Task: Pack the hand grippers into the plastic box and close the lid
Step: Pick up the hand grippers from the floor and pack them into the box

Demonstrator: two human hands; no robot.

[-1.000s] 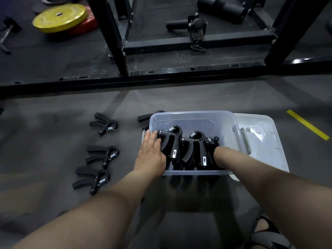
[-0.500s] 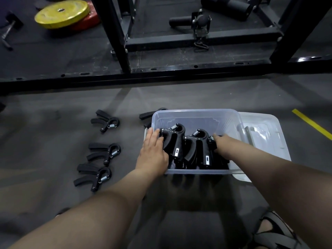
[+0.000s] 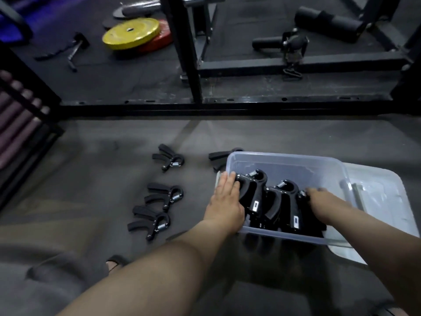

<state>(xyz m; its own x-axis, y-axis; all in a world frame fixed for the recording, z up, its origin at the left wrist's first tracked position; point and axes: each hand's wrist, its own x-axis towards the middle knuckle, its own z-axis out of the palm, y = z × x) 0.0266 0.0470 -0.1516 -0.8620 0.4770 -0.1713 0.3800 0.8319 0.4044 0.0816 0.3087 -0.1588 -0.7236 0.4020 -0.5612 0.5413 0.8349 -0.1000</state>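
- Both forearms reach from the near edge toward a clear box (image 3: pixel 284 160) on the grey floor (image 3: pixel 91 169), right of centre.
- The left hand (image 3: pixel 224 207) lies flat, fingers together, on the box's near-left corner, its fingertips touching the leftmost gripper inside; its grip closes on nothing.
- The right hand (image 3: pixel 323 205) is in the box on the right, resting against the packed grippers (image 3: pixel 273 201); it is blurred, so I cannot tell whether its grip is spread or pinching.
- The packed grippers stand upright, side by side, springs up, filling the near half of the box.
- The lid (image 3: pixel 382 201) lies flat on the floor, touching the box's right side and partly under it.
- Three loose grippers (image 3: pixel 164 199) lie on the floor left of the box, in a near-to-far line.
- Another gripper (image 3: pixel 219 157) lies at the box's far-left corner, partly hidden.
- Far behind runs a black rack (image 3: pixel 186 53); a yellow plate (image 3: pixel 131 33) rests on a red one at far left.
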